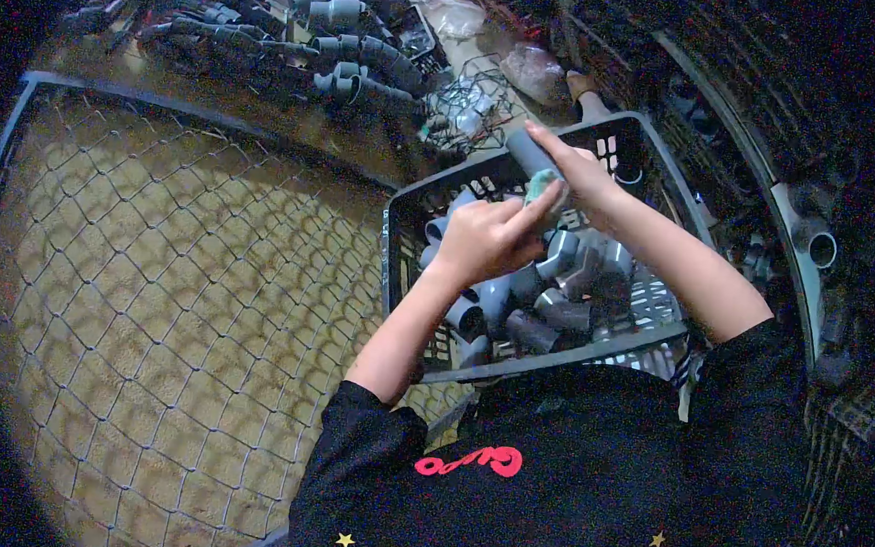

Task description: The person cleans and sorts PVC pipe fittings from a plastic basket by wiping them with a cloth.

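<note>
My right hand (585, 179) is closed round a grey plastic pipe fitting (531, 153), tilted, above a black plastic crate (538, 358). Against the fitting's near end, my left hand (488, 238) holds a crumpled pale-green cloth (540, 188), index finger stretched along it and the other fingers curled. Below both hands, inside the crate, lie several loose grey pipe fittings (562, 309), some of them elbows. My left hand covers part of this pile.
A wire mesh panel in a metal frame (207, 117) spans the left side. More grey fittings (338, 14) are heaped at the back, near clear plastic bags (535, 71) and a tangle of thin dark strands (478, 101). Dark racking stands along the right.
</note>
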